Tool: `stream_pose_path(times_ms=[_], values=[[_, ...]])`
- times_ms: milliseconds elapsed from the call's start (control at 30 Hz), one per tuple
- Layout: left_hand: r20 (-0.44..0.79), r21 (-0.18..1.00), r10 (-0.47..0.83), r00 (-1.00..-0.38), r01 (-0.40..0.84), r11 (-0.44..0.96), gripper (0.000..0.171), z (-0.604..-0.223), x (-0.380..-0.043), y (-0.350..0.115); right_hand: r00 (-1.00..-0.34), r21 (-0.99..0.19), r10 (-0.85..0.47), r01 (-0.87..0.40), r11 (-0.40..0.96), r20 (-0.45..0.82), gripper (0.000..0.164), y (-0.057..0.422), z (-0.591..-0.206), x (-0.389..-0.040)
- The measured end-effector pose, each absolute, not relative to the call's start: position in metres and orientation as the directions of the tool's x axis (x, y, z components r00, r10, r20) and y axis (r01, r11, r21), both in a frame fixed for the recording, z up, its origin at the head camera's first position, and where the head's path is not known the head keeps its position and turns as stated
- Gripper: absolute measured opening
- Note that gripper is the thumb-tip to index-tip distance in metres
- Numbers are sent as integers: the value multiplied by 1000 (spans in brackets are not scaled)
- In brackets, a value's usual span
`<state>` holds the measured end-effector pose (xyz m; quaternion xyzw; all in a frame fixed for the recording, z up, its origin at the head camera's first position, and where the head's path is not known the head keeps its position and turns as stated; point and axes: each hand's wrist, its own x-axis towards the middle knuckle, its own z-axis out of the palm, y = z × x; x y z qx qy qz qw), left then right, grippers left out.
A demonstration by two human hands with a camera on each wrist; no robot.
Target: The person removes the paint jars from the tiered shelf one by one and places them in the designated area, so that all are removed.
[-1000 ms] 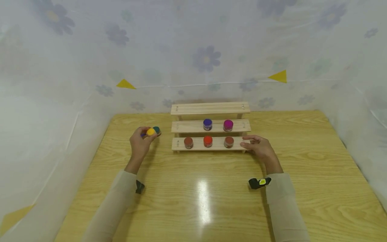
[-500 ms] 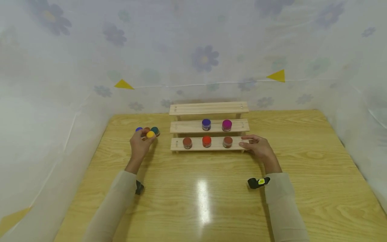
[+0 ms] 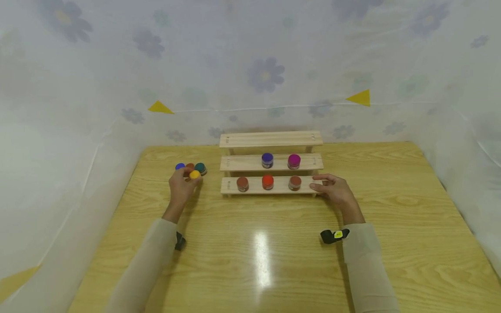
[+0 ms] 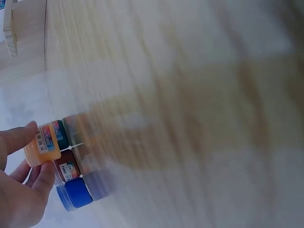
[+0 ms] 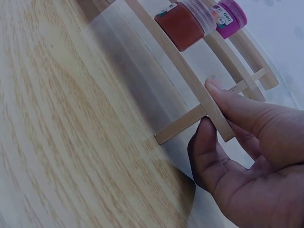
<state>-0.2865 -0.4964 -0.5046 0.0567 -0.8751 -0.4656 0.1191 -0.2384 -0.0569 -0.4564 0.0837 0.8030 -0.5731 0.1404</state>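
My left hand (image 3: 182,187) pinches a small yellow paint jar (image 4: 42,145) between thumb and fingers. Just beyond it, a green jar (image 3: 200,168), a brown jar (image 4: 68,166) and a blue jar (image 4: 76,193) stand in a row on the table. At the right end of a three-step wooden rack (image 3: 270,140), my right hand (image 3: 337,192) grips the lowest plank, thumb above and a finger beneath, as the right wrist view shows. That plank carries a brown jar (image 3: 242,184), a red jar (image 3: 268,182) and another brown jar (image 5: 183,28).
On the rack's middle step are a purple jar (image 3: 267,161) and a magenta jar (image 3: 294,161). Behind the wood-patterned table (image 3: 219,243) hangs a flowered sheet (image 3: 211,65) bearing yellow triangles; similar sheeting closes both sides.
My left hand has drawn slightly towards me with the yellow paint jar, uncovering the blue and brown jars behind it. The right hand keeps its grip on the rack.
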Motion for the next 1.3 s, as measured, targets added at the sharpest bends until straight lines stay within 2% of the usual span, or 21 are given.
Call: stream_pose_path(times_ms=[367, 900, 1300], values=[[61, 768, -185, -981, -73, 637, 40, -498, -291, -496, -952, -908, -21, 286, 306, -307, 57, -44, -486, -251], [27, 692, -145, -989, -87, 716, 39, -497, -294, -496, -945, -901, 0, 313, 300, -328, 54, -42, -494, -256], [18, 754, -136, -991, -76, 652, 45, -491, -289, -502, -945, -893, 7, 313, 325, -328, 56, -41, -494, -254]])
